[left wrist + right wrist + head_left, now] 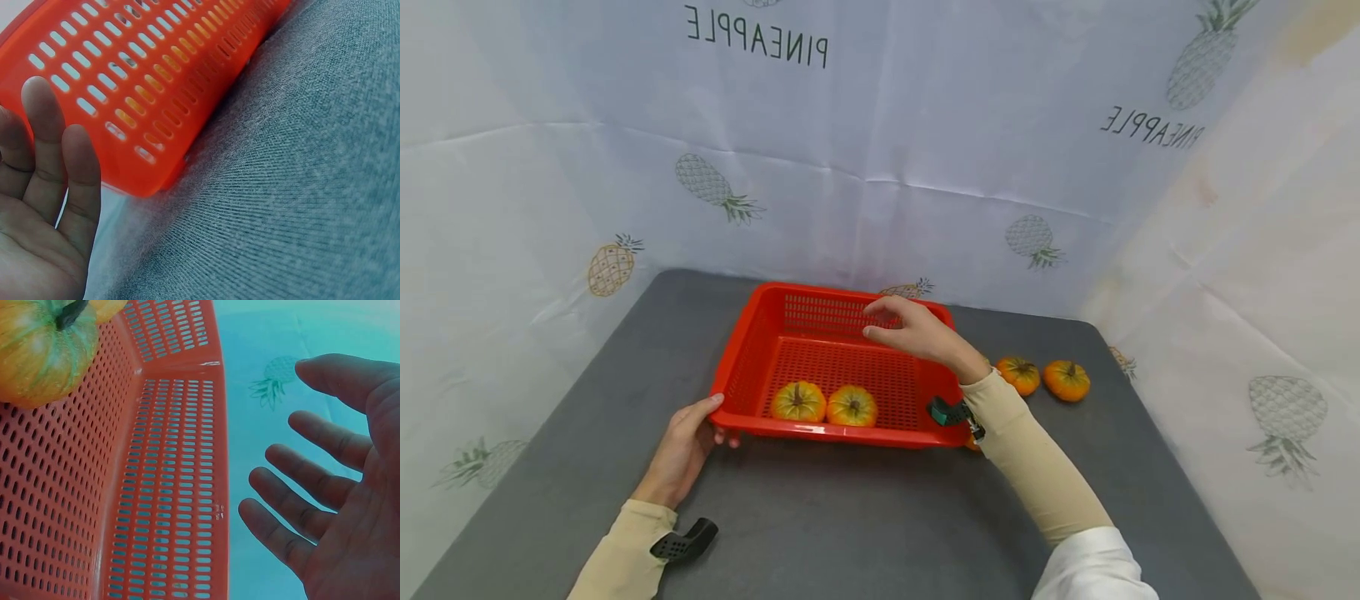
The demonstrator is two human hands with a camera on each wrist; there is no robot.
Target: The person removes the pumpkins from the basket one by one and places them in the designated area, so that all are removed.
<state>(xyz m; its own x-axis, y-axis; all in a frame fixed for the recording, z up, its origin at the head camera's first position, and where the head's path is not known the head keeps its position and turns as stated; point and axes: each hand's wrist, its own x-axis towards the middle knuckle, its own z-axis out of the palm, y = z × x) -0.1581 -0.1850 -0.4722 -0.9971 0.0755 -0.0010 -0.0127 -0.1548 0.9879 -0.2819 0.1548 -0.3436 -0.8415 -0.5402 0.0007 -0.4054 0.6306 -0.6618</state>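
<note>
A red plastic basket [850,432] with slotted walls sits on the grey table. Two small orange pumpkins lie inside near its front wall, a left pumpkin [798,402] and a right pumpkin [852,406]. My left hand [681,454] holds the basket's front left corner, thumb on the rim and fingers under it; in the left wrist view those fingers [47,119] lie along the slotted wall. Over the basket's right part hovers my right hand [917,333], fingers spread and holding nothing. The right wrist view shows it beside the rim, with a pumpkin [44,353] in the basket.
Two more pumpkins, one nearer the basket [1018,376] and one farther right [1067,381], lie on the table [865,517]. Another is mostly hidden by my right forearm. A white pineapple-print cloth [820,108] hangs behind and at both sides.
</note>
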